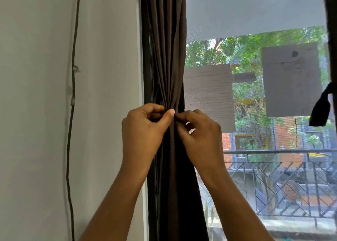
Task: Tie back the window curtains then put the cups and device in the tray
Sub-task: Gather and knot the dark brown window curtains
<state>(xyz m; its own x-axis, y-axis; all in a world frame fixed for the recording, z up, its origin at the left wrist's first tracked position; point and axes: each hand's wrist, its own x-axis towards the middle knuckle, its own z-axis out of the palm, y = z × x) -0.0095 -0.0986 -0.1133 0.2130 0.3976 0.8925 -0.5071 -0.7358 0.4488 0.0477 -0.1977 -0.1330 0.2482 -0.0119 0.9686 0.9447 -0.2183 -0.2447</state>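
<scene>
**Hands cinch dark curtain at window's edge**

While daylight comes through the mesh-screened window (255,98), a dark brown curtain (165,49) hangs bunched into tight vertical folds against the left side of the window frame, pinched to a narrow waist at mid-height and spreading again below. Both bare forearms rise from the bottom of the view and meet at that waist. The left hand (144,127) is curled, knuckles to the camera, its thumb extended rightward across the gathered cloth, fingers closed on the fabric or on a tie-back that cannot be made out against the dark folds. The right hand (198,133) presses in from the other side, fingers bent and nipped onto the same spot, its fingertips just touching the left thumb; the two hands are together, both clamped at the gathered point of the curtain. At the right edge, a second dark curtain (331,30) is partly in view, with a dark fabric strap (320,109) dangling from it in front of the screen. Left of the frame, a thin dark cable (73,94) runs down the pale wall (36,113), held by small clips. Beyond the screen stand a metal balcony railing (284,178), green trees and an orange building. No cups, device or tray appear in view.
</scene>
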